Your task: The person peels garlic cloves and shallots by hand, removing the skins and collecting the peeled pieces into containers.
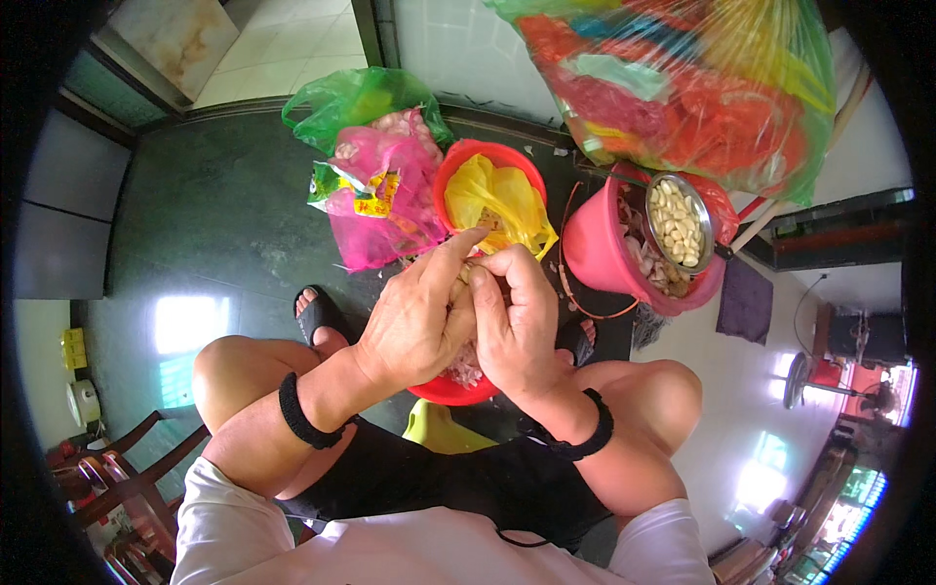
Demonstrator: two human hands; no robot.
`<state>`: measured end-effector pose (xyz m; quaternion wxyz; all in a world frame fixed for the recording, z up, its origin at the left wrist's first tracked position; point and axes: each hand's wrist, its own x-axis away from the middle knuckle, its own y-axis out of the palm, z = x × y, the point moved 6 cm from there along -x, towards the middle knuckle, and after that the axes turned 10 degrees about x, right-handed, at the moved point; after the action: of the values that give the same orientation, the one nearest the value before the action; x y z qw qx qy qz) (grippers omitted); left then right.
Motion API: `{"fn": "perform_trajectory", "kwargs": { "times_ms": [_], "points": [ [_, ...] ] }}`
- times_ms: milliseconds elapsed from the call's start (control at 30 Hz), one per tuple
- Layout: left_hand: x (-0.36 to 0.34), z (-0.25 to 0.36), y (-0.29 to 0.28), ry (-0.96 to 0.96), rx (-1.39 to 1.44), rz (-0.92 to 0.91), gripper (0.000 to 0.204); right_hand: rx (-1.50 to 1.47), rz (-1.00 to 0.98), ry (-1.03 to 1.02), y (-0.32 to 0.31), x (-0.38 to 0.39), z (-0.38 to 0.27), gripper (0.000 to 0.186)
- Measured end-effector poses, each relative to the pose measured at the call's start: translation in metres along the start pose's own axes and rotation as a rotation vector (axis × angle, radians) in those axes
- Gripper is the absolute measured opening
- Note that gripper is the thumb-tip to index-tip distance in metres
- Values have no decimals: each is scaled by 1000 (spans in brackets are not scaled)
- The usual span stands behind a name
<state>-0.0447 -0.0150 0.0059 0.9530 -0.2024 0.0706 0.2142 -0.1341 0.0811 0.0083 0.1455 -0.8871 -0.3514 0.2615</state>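
My left hand [417, 322] and my right hand [522, 322] are pressed together in front of me, fingertips pinching a small pale garlic clove [466, 275] between them. Both hands hover over a red bowl [453, 392] of garlic skins between my knees. Just beyond the fingers stands a red tub [466, 156] lined with a yellow plastic bag [502, 200]. Black bands sit on both wrists.
A pink bucket [595, 255] at right holds garlic skins and a metal bowl of peeled cloves [680, 222]. Pink and green plastic bags of garlic [385, 185] lie on the dark floor at left. A large clear bag of colourful items [682, 88] hangs at upper right. A yellow stool edge [441, 429] shows below.
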Motion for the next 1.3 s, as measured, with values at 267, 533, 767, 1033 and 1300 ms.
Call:
{"fn": "perform_trajectory", "kwargs": {
  "times_ms": [267, 533, 767, 1033, 1300],
  "points": [
    [3, -12, 3, -43, 0, 58, 53, -129, 5, 228, 21, 3, 20, 11],
    [-3, -2, 1, -251, 509, -28, 42, -732, -173, 517, 23, 7, 29, 18],
    [1, -30, 1, -382, 950, 98, 28, -1010, -110, 663, 16, 8, 26, 25],
    [-1, -6, -5, -330, 947, 99, 20, -1361, -343, 864, 24, 20, 32, 20],
    [-3, 14, -24, 176, 124, 197, 23, -1196, -320, 831, 24, 22, 30, 15]
  ]
}}
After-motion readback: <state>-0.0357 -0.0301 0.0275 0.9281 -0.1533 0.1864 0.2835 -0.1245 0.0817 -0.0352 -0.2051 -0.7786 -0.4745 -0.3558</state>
